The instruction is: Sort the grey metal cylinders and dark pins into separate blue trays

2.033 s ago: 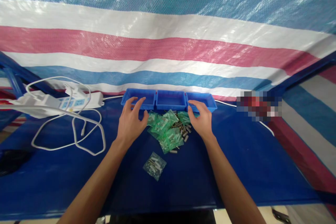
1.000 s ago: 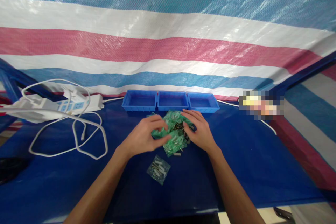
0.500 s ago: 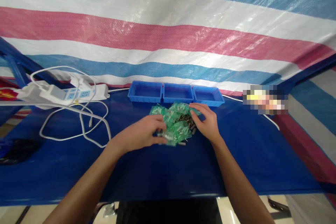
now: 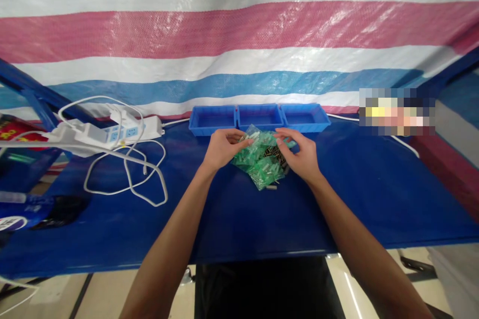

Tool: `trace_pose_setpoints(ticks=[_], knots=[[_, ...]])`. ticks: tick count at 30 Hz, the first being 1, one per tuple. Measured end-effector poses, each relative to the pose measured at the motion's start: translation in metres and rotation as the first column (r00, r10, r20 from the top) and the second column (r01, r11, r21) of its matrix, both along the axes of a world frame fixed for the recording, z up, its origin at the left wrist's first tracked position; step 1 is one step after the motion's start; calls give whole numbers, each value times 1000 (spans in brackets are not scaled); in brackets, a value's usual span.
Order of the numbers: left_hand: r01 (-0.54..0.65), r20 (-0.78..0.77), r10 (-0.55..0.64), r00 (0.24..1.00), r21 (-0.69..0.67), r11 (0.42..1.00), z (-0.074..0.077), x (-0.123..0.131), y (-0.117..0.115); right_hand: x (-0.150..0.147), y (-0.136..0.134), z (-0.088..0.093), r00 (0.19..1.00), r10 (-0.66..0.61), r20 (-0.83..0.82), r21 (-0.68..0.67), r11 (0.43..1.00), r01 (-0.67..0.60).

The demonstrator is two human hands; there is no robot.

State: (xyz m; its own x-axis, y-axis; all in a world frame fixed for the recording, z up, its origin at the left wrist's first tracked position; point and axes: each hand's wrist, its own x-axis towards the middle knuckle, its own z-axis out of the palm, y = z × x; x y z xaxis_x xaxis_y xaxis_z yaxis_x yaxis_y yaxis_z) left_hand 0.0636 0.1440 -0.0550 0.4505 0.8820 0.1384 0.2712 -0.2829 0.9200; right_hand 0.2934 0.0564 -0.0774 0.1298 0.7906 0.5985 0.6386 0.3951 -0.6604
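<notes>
A pile of small green-tinted plastic bags (image 4: 265, 170) lies on the blue table, with loose dark screws (image 4: 276, 153) among them at the right. My left hand (image 4: 224, 148) is at the pile's upper left, thumb and fingers apart around the edge of the bags. At the upper right, my right hand (image 4: 300, 152) touches the bags with its fingers spread. Whether either hand grips a bag is hard to make out. Just behind the pile stand three blue trays: left (image 4: 213, 129), middle (image 4: 261, 120) and right (image 4: 305, 124).
White power strips (image 4: 145, 130) with a looped white cable (image 4: 129, 189) lie at the left. Nearer the left edge is a blue and black package (image 4: 41, 212). A pixelated patch covers something at the right. A striped sheet hangs behind the table.
My left hand has moved up and over the left side of the bags, from the pile's lower left. My right hand stays at the upper right. The view has tilted down a little.
</notes>
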Motion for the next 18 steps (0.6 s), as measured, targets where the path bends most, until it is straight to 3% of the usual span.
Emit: trace_pose_setpoints(ticks=[3, 7, 11, 18], knots=[[-80, -189, 141, 972, 300, 951, -9, 1, 3, 6, 1, -4, 998, -55, 13, 9, 998, 55], [-146, -141, 254, 957, 523, 840, -18, 4, -2, 10, 2, -3, 994, -107, 4, 27, 994, 107], [-298, -27, 360, 933, 505, 810, -23, -2, -11, 12, -2, 3, 989, -147, -27, 45, 988, 148], [-465, 17, 478, 878, 267, 844, -30, -16, -5, 23, -5, 0, 983, -157, -94, -81, 985, 150]])
